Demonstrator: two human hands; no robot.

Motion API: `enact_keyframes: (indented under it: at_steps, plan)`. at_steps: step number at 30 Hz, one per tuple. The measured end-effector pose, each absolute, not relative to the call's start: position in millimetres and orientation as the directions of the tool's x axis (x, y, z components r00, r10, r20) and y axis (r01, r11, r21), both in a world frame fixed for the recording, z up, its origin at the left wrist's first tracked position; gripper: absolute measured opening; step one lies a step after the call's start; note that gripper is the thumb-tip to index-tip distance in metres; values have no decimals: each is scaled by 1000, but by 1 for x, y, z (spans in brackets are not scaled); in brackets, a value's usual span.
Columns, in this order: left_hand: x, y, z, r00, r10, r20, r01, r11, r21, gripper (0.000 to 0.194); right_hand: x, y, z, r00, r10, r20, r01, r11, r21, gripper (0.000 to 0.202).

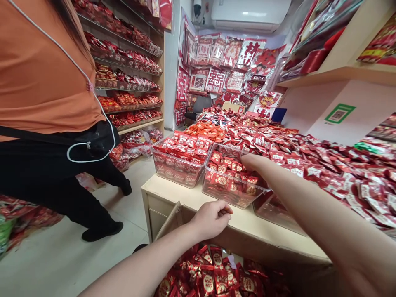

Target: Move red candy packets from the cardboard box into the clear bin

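Observation:
My left hand (213,219) hovers over the near wall of an open cardboard box (247,243). Its fingers are loosely curled, and nothing shows in them. Below it, red candy packets with gold round marks (208,282) lie in the box. My right hand (251,162) reaches to the back right of a clear plastic bin (227,194) on the counter. Similar small red packets (222,168) partly fill this bin. The fingers of my right hand are hidden from view, so their grip cannot be made out.
A second clear bin (177,169) of red packets stands to the left on the cream counter (157,187). Heaped red packets (309,159) spread behind and right. A person in an orange top (43,74) stands at left, before stocked shelves (133,78). A shelf (340,76) overhangs at right.

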State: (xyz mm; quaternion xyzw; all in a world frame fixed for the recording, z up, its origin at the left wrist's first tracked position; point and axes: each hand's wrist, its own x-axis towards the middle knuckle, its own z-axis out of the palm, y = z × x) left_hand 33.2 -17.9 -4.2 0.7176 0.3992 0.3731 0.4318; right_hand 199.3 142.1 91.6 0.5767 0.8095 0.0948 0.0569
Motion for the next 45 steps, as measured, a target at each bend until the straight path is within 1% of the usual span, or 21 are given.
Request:
enact_keyframes:
  at_steps: [2,5,6,8,10,11,12,13,15,16,17,19,21,24,29,33,35,39,40,42,45]
  plan:
    - [30,-19,-2,405,889,214,250,-333,909,16,198,129,105,-282,959,23,931,268,250,13]
    - [28,-28,5,450,814,367,220,-499,838,18,194,79,125,-285,955,84,932,255,258,21]
    - [29,-34,5,502,756,421,210,-578,788,18,192,55,129,-326,941,91,925,298,236,23]
    - [33,-46,0,663,611,433,197,-700,686,20,187,2,125,-519,852,-69,851,523,49,23]
    - [38,-59,-15,811,504,297,229,-741,632,19,183,-45,105,-636,684,-356,764,623,-169,20]
    - [40,-64,-27,851,492,185,285,-727,625,18,181,-63,89,-628,584,-514,753,622,-215,20]
    - [42,-69,-40,872,488,42,366,-706,606,21,179,-76,70,-625,492,-606,732,639,-236,21]
    - [43,-72,-54,859,503,-94,464,-687,559,30,178,-83,49,-604,461,-650,731,646,-222,24]
    - [43,-76,-81,789,536,-301,614,-661,431,64,178,-86,7,-434,487,-758,783,619,-51,30]
    - [43,-76,-91,734,546,-404,678,-625,387,72,179,-84,-11,-398,508,-764,792,610,-7,35]
    - [43,-76,-98,701,550,-454,709,-607,360,77,180,-80,-28,-385,540,-749,813,582,2,44]
    - [43,-75,-103,662,550,-509,739,-591,323,80,185,-73,-53,-407,576,-709,849,525,-60,60]
    - [46,-73,-100,660,545,-517,738,-601,308,76,188,-72,-67,-412,581,-702,878,459,-135,73]
    - [51,-72,-90,663,572,-483,741,-591,317,59,191,-78,-75,-365,616,-698,921,348,-175,83]
    - [54,-67,-86,596,629,-499,800,-517,304,46,190,-84,-76,-372,642,-670,928,241,-284,68]
    - [55,-59,-80,605,605,-517,792,-523,315,41,190,-84,-76,-365,652,-665,924,168,-343,68]
    - [55,-55,-73,627,595,-503,776,-535,334,35,189,-84,-73,-375,652,-659,914,143,-379,61]
    - [50,-47,-52,643,635,-429,766,-535,356,26,187,-80,-60,-376,697,-611,911,159,-380,55]
    - [48,-46,-45,649,647,-401,760,-537,365,26,187,-78,-56,-397,689,-606,897,153,-414,46]
    - [44,-43,-29,670,665,-329,735,-534,418,24,189,-73,-45,-466,637,-614,832,79,-549,25]
    - [38,-39,-2,680,703,-206,646,-443,622,20,197,-66,-21,-596,578,-558,644,-71,-762,12]
